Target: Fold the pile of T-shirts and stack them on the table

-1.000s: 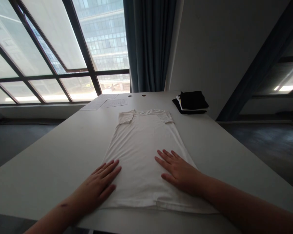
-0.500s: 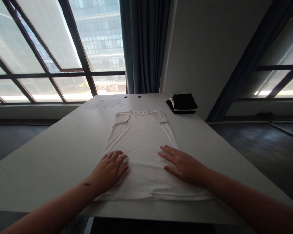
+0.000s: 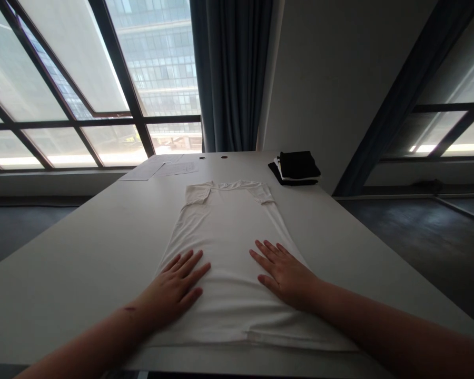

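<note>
A white T-shirt [image 3: 233, 242] lies spread on the white table, its collar at the far end and its hem towards me. Both short sleeves are tucked inward at the top corners. My left hand [image 3: 177, 284] rests flat on the shirt's lower left side, fingers stretched out. On the lower right side lies my right hand [image 3: 286, 273], palm down with the fingers spread. Soft creases run across the cloth between the hands and along the hem. Neither hand grips the fabric.
A stack of folded dark and white clothes [image 3: 298, 168] sits at the far right of the table [image 3: 102, 252]. Sheets of paper [image 3: 142, 171] lie at the far left. Beyond the table hang a dark blue curtain [image 3: 233, 79] and large windows [image 3: 158, 63].
The shirt's hem appears lower in the picture, nearer the bottom edge. My left-hand fingers have straightened and spread, and my right hand has shifted slightly left with its fingers wider apart.
</note>
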A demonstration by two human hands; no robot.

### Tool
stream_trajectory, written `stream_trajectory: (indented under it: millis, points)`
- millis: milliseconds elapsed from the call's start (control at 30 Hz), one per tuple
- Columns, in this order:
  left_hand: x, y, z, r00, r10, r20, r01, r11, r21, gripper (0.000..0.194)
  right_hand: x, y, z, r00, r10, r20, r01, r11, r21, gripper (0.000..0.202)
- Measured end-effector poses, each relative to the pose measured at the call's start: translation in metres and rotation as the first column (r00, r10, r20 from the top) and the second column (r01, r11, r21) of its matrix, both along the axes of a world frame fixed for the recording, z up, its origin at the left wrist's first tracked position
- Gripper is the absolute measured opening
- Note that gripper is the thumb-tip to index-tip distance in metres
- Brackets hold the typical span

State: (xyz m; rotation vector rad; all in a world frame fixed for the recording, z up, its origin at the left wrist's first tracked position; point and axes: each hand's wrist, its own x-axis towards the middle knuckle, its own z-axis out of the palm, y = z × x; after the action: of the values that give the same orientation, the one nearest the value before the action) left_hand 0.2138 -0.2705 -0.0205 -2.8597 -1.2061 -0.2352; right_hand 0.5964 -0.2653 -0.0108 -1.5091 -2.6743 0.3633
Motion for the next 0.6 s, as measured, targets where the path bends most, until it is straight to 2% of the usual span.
stream_trajectory:
  millis: [100, 167, 233, 267, 333, 433, 533, 600]
  points:
    - [-0.01, -0.013, 0.008, 0.998, -0.055, -0.029, 0.055, 0.998, 0.022, 0.062, 0.003, -0.003, -0.001, 1.0, 0.02, -0.009, -0.021, 1.0, -0.009, 0.071]
    - [-0.013, -0.012, 0.016, 0.998, -0.053, -0.017, 0.054, 0.998, 0.025, 0.061, 0.007, 0.005, 0.003, 0.999, 0.041, -0.025, -0.041, 0.999, 0.001, 0.071]
    - [-0.009, 0.005, 0.027, 0.999, -0.001, 0.043, -0.001, 1.0, 0.026, 0.058, 0.011, 0.027, 0.012, 0.998, 0.042, -0.041, -0.041, 0.998, 0.038, 0.073]
    - [-0.004, 0.02, 0.032, 0.996, 0.041, 0.079, -0.043, 0.999, 0.025, 0.056, 0.013, 0.044, 0.016, 0.999, 0.03, -0.043, -0.028, 0.997, 0.067, 0.074]
    - [0.014, 0.066, 0.043, 0.991, 0.094, 0.091, -0.097, 0.995, 0.027, 0.056, 0.013, 0.087, 0.025, 1.0, -0.009, -0.03, 0.012, 0.993, 0.118, 0.074]
    - [0.051, 0.156, 0.053, 0.981, 0.192, -0.028, -0.189, 0.98, 0.065, 0.057, 0.01, 0.166, 0.033, 0.993, -0.106, 0.057, 0.094, 0.979, 0.18, 0.075]
    - [0.086, 0.246, 0.054, 0.913, 0.39, -0.117, -0.39, 0.92, 0.019, 0.057, 0.006, 0.244, 0.033, 0.98, -0.161, 0.118, 0.126, 0.957, 0.263, 0.069]
    - [0.1, 0.295, 0.05, 0.888, 0.441, -0.128, -0.446, 0.895, -0.014, 0.061, 0.008, 0.287, 0.028, 0.966, -0.226, 0.124, 0.193, 0.953, 0.233, 0.066]
